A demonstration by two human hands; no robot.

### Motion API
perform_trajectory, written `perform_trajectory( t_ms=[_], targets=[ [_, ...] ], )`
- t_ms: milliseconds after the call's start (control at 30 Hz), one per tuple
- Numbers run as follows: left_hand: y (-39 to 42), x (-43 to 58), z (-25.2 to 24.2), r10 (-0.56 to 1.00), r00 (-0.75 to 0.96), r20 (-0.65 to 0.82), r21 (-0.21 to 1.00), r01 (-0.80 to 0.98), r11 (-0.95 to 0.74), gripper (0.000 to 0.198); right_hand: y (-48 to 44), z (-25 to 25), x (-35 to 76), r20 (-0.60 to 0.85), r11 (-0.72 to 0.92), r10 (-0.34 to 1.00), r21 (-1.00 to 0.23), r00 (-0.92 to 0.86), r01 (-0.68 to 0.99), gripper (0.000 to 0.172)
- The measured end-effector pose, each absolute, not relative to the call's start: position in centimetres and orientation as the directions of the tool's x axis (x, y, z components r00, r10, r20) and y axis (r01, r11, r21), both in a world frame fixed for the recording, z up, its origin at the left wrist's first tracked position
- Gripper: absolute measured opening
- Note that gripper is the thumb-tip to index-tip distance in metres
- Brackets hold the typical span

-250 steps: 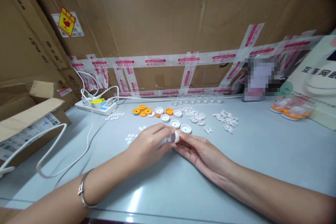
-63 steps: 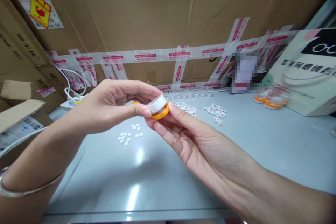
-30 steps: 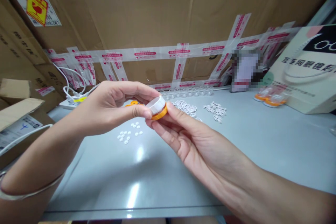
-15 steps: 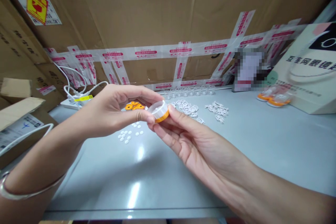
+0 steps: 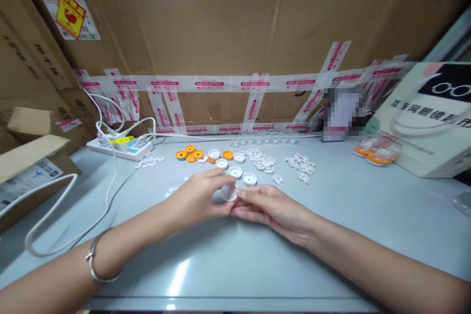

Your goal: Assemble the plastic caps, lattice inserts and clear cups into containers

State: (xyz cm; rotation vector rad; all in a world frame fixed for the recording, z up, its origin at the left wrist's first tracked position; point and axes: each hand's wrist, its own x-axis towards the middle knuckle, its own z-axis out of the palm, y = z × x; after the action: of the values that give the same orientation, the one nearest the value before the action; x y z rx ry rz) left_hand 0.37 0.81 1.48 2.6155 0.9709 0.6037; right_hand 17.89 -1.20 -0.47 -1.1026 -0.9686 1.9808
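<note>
Over the table, both hands meet around a round white cap (image 5: 229, 193), its hollow side tilted toward me. My left hand (image 5: 202, 195) is closed on the cap's left edge between thumb and fingers. From the right, my right hand (image 5: 270, 208) pinches the opposite edge. Fingers cover the cap's underside. Just beyond lie several white round caps (image 5: 249, 178) and several orange round caps (image 5: 181, 155). White lattice-like parts (image 5: 262, 159) are heaped to the right of these, with a second pile (image 5: 300, 164) farther right.
Small white discs (image 5: 149, 161) lie by a power strip (image 5: 121, 145) with trailing cables. Clear round cups (image 5: 265, 139) line the back. Orange-based clear pieces (image 5: 375, 152) stand by a paper bag (image 5: 427, 117). A large cardboard box (image 5: 221, 24) walls off the back.
Both hands have moved lower and closer to the table with the cap, and its orange rim no longer shows. The camera view has shifted, revealing the white caps behind.
</note>
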Motion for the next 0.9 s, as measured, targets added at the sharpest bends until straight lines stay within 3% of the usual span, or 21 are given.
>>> perform_trajectory(
  t_ms=[100, 167, 233, 267, 367, 500, 667, 900],
  targets=[
    [0.7, 0.6, 0.6, 0.702, 0.685, 0.195, 0.395, 0.601, -0.695, 0.016, -0.3, -0.7, 19.2, -0.396, -0.362, 0.820, -0.918, -0.414, 0.161, 0.032],
    [0.7, 0.7, 0.4, 0.720, 0.680, 0.136, 0.371, 0.639, -0.674, 0.015, 0.8, -0.3, 20.9, -0.270, -0.143, 0.901, -0.924, -0.339, 0.354, 0.035],
    [0.7, 0.7, 0.3, 0.731, 0.674, 0.106, 0.354, 0.661, -0.661, 0.014, 2.4, 0.4, 23.5, -0.009, 0.094, 0.981, -0.847, -0.191, 0.524, 0.034],
    [0.7, 0.7, 0.2, 0.733, 0.673, 0.100, 0.348, 0.667, -0.659, 0.013, 3.3, 0.7, 25.0, 0.099, 0.139, 0.990, -0.782, -0.100, 0.608, 0.035],
    [0.9, 0.6, -0.1, 0.732, 0.670, 0.127, 0.326, 0.668, -0.669, 0.014, 6.3, 1.2, 29.6, 0.204, 0.139, 0.979, -0.582, -0.021, 0.801, 0.039],
    [1.0, 0.5, -0.6, 0.708, 0.685, 0.169, 0.302, 0.648, -0.699, 0.024, 8.8, 0.0, 32.4, 0.166, 0.175, 0.981, -0.501, -0.104, 0.848, 0.029],
    [0.7, 0.2, -0.4, 0.724, 0.660, 0.201, 0.356, 0.640, -0.681, 0.037, 9.4, -1.6, 31.2, 0.149, 0.251, 0.967, -0.449, -0.206, 0.857, 0.019],
    [0.3, -0.1, 0.7, 0.704, 0.599, 0.383, 0.357, 0.607, -0.710, 0.041, 8.7, -0.7, 31.5, 0.274, 0.240, 0.955, -0.480, -0.115, 0.844, 0.022]
  ],
)
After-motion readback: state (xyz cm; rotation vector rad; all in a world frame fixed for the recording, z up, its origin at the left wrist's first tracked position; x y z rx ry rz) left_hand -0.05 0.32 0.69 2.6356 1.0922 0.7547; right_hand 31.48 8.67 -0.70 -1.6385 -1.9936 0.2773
